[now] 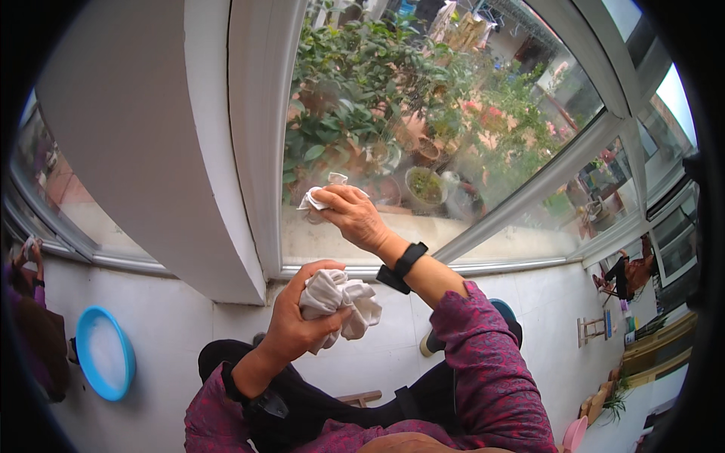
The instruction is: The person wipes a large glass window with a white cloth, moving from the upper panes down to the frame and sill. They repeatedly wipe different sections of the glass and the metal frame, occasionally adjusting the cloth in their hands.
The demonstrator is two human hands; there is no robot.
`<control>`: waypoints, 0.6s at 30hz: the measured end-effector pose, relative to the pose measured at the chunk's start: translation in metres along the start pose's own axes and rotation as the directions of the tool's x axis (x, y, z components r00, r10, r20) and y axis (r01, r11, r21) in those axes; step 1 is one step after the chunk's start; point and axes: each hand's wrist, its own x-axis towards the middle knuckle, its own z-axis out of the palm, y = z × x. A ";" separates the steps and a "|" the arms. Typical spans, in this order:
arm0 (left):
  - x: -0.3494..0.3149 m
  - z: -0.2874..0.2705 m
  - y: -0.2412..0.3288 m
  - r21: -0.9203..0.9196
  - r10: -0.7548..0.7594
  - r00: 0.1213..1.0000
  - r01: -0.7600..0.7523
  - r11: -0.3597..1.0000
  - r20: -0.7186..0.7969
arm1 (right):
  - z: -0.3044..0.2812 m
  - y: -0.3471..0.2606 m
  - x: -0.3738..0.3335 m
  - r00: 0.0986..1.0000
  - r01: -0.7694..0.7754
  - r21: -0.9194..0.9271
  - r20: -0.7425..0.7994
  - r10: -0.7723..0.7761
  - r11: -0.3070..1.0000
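Note:
My right hand [355, 215] presses a small white cloth [311, 199] against the lower left part of a large window pane [453, 90]. Its fingers are bent over the cloth, and the glass around it looks hazy. Lower and nearer to me, my left hand [294, 317] grips a bunched white rag [340, 303], its thumb and fingers wrapped round the folds. The rag is held apart from the glass, in front of the window's bottom frame [423, 268].
A thick pale pillar [136, 113] stands left of the pane. On the floor at left is a blue basin [106, 353] with whitish liquid. Someone [34, 302] is at the far left edge, another person [633, 272] sits far right near a small stool [594, 330]. Potted plants [424, 186] show outside.

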 end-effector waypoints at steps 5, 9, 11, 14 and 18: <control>0.005 -0.001 -0.001 0.015 0.064 0.998 -0.064 0.998 0.007 | -0.099 0.048 0.098 0.930 -0.007 -0.227 -0.360 -0.078 0.974; 0.006 -0.001 -0.003 -0.023 0.059 0.998 -0.059 0.998 0.022 | -0.193 0.092 0.175 0.794 -0.175 -0.390 -0.599 -0.105 0.904; 0.006 -0.001 -0.003 -0.034 0.058 0.998 -0.057 0.998 0.023 | -0.188 0.103 0.184 0.762 -0.073 -0.486 -0.590 -0.266 0.871; 0.006 -0.001 -0.003 0.004 0.089 0.996 -0.089 0.996 0.020 | -0.146 0.090 0.150 0.863 -0.063 -0.429 -0.476 -0.167 0.901; 0.002 -0.003 -0.002 0.027 0.079 0.997 -0.080 0.996 0.018 | -0.077 0.035 0.074 0.973 0.136 -0.211 -0.156 -0.170 0.968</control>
